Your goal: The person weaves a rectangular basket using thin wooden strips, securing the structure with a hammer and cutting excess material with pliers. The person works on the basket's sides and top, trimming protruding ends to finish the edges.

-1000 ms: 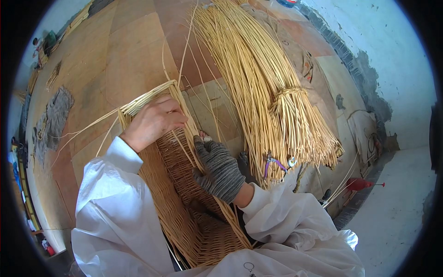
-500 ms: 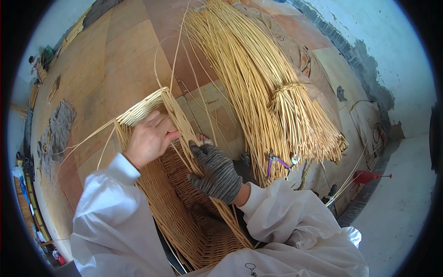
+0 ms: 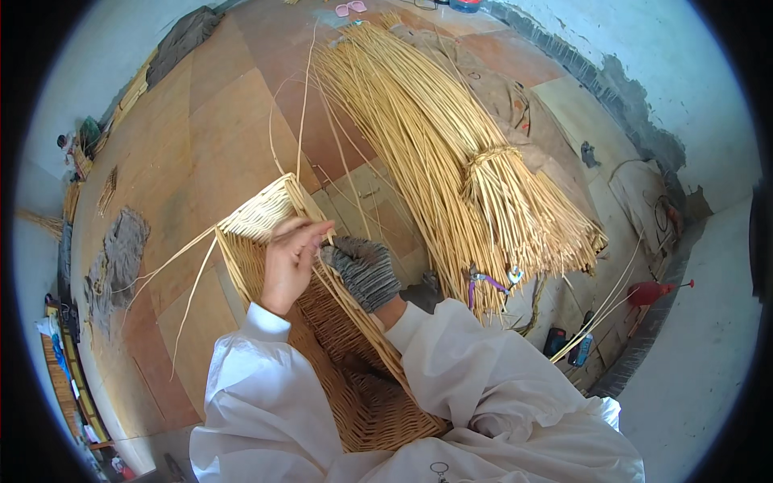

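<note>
A long rectangular wicker basket [image 3: 339,332] sits tilted in front of me, its woven end wall [image 3: 256,211] pointing away. My bare left hand [image 3: 291,259] is over the right-hand rim, thumb and fingers pinched together at a short wicker rod end [image 3: 330,238]; the fingers partly hide it. My right hand [image 3: 362,272], in a grey striped knit glove, grips the same rim from the outer side, just nearer to me. Its fingertips are partly hidden behind the weave. Long loose rods [image 3: 303,105] stick out from the basket's far corners.
A large tied bundle of wicker rods [image 3: 435,129] lies to the right. Purple-handled pliers [image 3: 489,281] rest at its near end. Farther right are a red tool [image 3: 649,293], a power drill [image 3: 555,341] and a wall. Grey cloth [image 3: 121,249] lies on the left floor.
My left hand has moved right and slightly down onto the right-hand rim. My gloved hand has moved up along the rim, nearer to it. The basket's far end appears lower in view.
</note>
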### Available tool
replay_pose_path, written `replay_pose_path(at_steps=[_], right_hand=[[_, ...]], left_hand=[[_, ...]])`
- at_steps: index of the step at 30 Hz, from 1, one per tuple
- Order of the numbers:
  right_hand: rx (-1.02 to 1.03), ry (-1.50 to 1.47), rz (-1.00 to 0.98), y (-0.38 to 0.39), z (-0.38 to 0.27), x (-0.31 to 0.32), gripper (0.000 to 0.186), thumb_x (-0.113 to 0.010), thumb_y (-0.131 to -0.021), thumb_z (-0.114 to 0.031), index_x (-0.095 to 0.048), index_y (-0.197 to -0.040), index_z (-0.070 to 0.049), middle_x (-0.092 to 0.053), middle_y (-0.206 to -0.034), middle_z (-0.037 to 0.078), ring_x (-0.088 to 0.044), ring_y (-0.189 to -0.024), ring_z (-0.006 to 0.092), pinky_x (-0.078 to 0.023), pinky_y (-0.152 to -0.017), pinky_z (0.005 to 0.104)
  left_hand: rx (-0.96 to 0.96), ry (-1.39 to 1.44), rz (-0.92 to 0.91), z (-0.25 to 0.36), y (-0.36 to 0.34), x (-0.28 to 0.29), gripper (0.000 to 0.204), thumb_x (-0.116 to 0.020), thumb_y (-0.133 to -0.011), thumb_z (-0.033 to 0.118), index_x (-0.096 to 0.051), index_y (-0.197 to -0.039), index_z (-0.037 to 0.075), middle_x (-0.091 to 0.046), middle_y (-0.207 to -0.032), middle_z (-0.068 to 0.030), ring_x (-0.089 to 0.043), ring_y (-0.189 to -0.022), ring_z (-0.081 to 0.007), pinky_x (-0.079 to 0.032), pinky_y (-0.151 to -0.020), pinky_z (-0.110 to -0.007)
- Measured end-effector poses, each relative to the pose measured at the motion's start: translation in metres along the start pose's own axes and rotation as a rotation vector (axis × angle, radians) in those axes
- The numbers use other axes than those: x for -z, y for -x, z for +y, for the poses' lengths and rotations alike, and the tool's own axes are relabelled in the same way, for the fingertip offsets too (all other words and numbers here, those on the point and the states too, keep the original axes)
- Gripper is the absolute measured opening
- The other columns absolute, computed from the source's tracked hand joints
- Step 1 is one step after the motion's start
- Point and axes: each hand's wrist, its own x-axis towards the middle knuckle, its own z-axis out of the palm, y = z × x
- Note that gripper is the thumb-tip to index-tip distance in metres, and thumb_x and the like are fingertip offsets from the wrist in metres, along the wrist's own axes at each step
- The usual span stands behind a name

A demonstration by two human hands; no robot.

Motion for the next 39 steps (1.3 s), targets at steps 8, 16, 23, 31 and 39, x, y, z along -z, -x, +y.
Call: replay_pose_path(at_steps=[8,16,23,31,39], right_hand=[[0.002,0.443,0.199,0.014,-0.030,0.004,0.023,-0.063,-0.083,-0.014,-0.062,-0.102,-0.002,-0.063,-0.080,0.014,-0.059,-0.065,0.0213,-0.048,-0.062,0.0307],[-0.101,-0.516,0.089,-0.009,0.018,0.007,0.025,-0.062,-0.085,-0.014,-0.060,-0.106,-0.002,-0.059,-0.081,-0.002,-0.053,-0.067,0.0074,-0.045,-0.059,0.0230],[-0.064,-0.366,0.202,-0.003,0.018,-0.012,0.025,-0.060,-0.086,-0.015,-0.060,-0.108,-0.003,-0.060,-0.091,0.000,-0.053,-0.082,0.0081,-0.045,-0.075,0.0225],[-0.137,-0.658,0.050,0.010,0.003,-0.020,0.028,-0.058,-0.086,-0.015,-0.058,-0.110,-0.002,-0.058,-0.102,0.002,-0.052,-0.093,0.0113,-0.042,-0.084,0.0249],[-0.066,-0.823,-0.030,0.001,-0.001,-0.009,0.032,-0.056,-0.083,-0.001,-0.057,-0.115,-0.003,-0.058,-0.109,0.003,-0.053,-0.100,0.0108,-0.041,-0.089,0.0233]], left_hand=[[0.169,0.235,-0.126,-0.016,0.017,-0.012,0.052,-0.047,-0.080,-0.009,-0.039,-0.130,0.002,-0.065,-0.107,-0.0096,-0.054,-0.101,-0.0260,-0.041,-0.087,-0.031],[0.277,-0.007,0.318,0.041,0.087,-0.014,0.024,-0.051,-0.078,-0.008,-0.060,-0.097,0.004,-0.063,-0.083,-0.0116,-0.058,-0.081,-0.0268,-0.046,-0.076,-0.036],[-0.080,-0.718,-1.011,0.062,0.202,-0.076,0.028,-0.054,-0.079,0.014,-0.063,-0.105,0.008,-0.059,-0.105,-0.0135,-0.060,-0.090,-0.0316,-0.047,-0.073,-0.047],[0.111,-0.494,-1.456,0.101,0.136,-0.010,0.029,-0.060,-0.071,0.016,-0.066,-0.095,0.002,-0.058,-0.102,-0.0212,-0.059,-0.087,-0.0354,-0.049,-0.076,-0.043],[1.078,0.408,-0.342,0.129,0.080,0.162,0.036,-0.058,-0.085,0.011,-0.048,-0.119,0.000,-0.056,-0.078,-0.0052,-0.055,-0.065,-0.0126,-0.044,-0.054,-0.026]])
